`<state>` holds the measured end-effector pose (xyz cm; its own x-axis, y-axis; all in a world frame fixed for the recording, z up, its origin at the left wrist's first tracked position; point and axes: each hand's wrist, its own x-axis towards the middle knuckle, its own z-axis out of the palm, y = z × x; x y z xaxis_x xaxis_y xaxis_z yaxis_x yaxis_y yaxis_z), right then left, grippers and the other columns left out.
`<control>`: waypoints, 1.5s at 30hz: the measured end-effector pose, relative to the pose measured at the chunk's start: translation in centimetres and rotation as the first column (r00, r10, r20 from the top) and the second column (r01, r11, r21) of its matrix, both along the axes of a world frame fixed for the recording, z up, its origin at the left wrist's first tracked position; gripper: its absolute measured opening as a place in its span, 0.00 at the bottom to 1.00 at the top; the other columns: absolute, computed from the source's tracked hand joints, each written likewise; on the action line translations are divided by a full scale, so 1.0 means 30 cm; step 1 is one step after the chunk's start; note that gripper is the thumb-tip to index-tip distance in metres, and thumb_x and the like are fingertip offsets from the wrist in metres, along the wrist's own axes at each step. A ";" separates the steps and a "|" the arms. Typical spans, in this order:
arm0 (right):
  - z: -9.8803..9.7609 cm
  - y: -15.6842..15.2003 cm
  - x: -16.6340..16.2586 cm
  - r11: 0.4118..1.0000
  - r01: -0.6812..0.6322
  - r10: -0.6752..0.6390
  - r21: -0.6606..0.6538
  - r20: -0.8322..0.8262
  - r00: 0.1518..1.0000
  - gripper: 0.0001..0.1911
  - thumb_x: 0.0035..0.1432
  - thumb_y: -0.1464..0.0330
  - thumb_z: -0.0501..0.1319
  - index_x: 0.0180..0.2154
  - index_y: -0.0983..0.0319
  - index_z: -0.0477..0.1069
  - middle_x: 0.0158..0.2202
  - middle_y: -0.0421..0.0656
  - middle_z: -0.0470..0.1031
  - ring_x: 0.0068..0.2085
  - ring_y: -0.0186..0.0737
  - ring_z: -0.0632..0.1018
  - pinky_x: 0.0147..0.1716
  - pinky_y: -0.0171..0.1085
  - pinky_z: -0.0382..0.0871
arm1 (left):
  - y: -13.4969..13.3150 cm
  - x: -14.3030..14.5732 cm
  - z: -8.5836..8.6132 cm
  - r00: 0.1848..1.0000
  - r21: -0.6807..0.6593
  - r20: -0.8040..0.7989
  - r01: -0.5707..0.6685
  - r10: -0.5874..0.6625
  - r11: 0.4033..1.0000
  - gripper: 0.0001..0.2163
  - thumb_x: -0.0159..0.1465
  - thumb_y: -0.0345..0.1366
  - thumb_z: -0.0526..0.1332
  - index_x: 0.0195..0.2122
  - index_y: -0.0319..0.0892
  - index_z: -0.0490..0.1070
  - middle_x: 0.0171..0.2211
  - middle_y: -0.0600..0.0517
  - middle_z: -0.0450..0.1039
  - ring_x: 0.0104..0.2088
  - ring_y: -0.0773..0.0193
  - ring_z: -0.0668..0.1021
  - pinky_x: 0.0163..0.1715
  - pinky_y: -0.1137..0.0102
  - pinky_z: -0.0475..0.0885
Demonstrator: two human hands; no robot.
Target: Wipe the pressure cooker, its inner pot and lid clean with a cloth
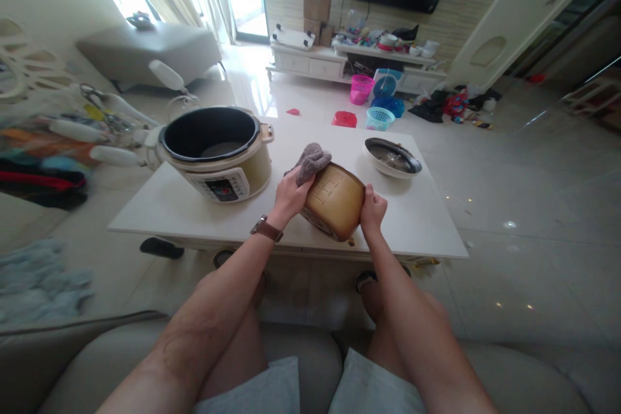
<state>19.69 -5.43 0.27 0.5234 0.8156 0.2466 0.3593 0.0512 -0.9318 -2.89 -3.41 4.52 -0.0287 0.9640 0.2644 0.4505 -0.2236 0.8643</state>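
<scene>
A gold-coloured inner cooker pot (339, 200) is tilted on its side above the near part of the white table (402, 236), with level marks visible on it. My left hand (291, 193) is closed on a grey cloth (313, 162), which lies against the pot's upper left edge. On the other side, my right hand (373, 208) grips the pot's right edge with the fingers curled. To the left stands the pressure cooker body (257, 171), lidless, its dark inside showing. A round lid (394, 158) lies at the table's right, its metal underside upward.
White padded bars on a rack (116, 155) reach in from the left beside the cooker. A light-blue basket (380, 118), a pink bin (361, 88) and a red stool-like thing (344, 119) stand on the floor beyond the table. A sofa (310, 362) is beneath me.
</scene>
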 end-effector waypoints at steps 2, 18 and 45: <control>0.002 -0.001 -0.001 1.000 -0.012 0.012 0.001 0.003 1.000 0.35 0.62 0.36 0.53 0.19 0.54 0.46 0.18 0.34 0.46 0.24 0.31 0.51 0.23 0.37 0.47 | 0.028 -0.014 -0.023 0.994 -0.145 0.066 -0.076 0.086 0.987 0.22 0.69 0.51 0.59 0.54 0.44 0.81 0.52 0.44 0.83 0.56 0.42 0.80 0.59 0.55 0.71; 0.104 0.009 0.019 0.998 -0.063 0.059 0.016 0.200 0.978 0.31 0.67 0.43 0.53 0.20 0.56 0.52 0.18 0.34 0.51 0.24 0.34 0.56 0.27 0.39 0.48 | -0.050 0.050 0.000 0.995 0.065 -0.102 -0.009 0.016 0.998 0.22 0.69 0.46 0.61 0.62 0.47 0.76 0.65 0.47 0.74 0.65 0.46 0.75 0.66 0.54 0.68; -0.015 0.012 0.029 0.996 -0.065 0.070 0.060 -0.083 0.994 0.36 0.55 0.38 0.63 0.18 0.56 0.52 0.19 0.33 0.48 0.25 0.31 0.53 0.24 0.37 0.46 | -0.018 0.026 -0.010 0.997 0.138 -0.071 0.049 -0.039 0.989 0.22 0.68 0.46 0.62 0.61 0.47 0.78 0.64 0.48 0.75 0.64 0.46 0.75 0.66 0.54 0.67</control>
